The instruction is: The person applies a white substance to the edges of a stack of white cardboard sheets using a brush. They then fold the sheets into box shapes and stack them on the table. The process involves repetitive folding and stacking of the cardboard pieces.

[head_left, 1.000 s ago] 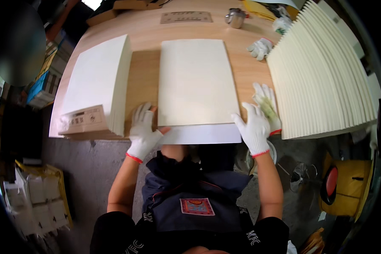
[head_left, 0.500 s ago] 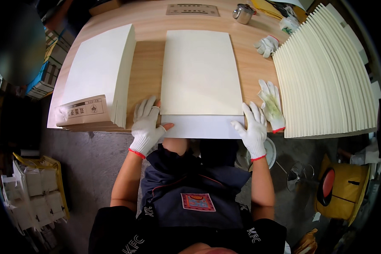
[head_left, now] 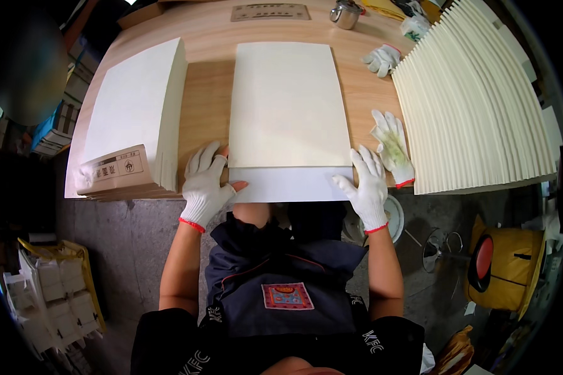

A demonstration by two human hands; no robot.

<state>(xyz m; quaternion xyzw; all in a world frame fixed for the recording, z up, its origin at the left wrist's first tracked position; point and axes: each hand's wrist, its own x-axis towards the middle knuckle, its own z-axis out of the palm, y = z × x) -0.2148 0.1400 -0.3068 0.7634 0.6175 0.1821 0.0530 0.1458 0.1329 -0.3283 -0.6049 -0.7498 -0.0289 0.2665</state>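
Observation:
A cream-coloured sheet or board [head_left: 288,103] lies in front of me, over a white sheet [head_left: 291,184] whose near strip shows below it and reaches past the table's front edge. At its left side my left hand [head_left: 203,178], in a white knit glove with bare thumb tip, rests with fingers stretched out and thumb at the white sheet's corner. My right hand [head_left: 366,184], gloved too, lies at the right side with fingers spread, touching the cream board's edge and the white strip. Neither hand is closed round anything.
A tall stack of cream sheets [head_left: 134,100] with a brown printed wrapper [head_left: 116,169] stands on the left. To the right is a fanned stack of cream boards [head_left: 469,106]. Loose gloves [head_left: 393,147] lie beside it. A metal cup [head_left: 345,14] sits at the back.
The whole view has shifted slightly, so the table's contents appear a little further left. Both hands keep their places beside the sheets.

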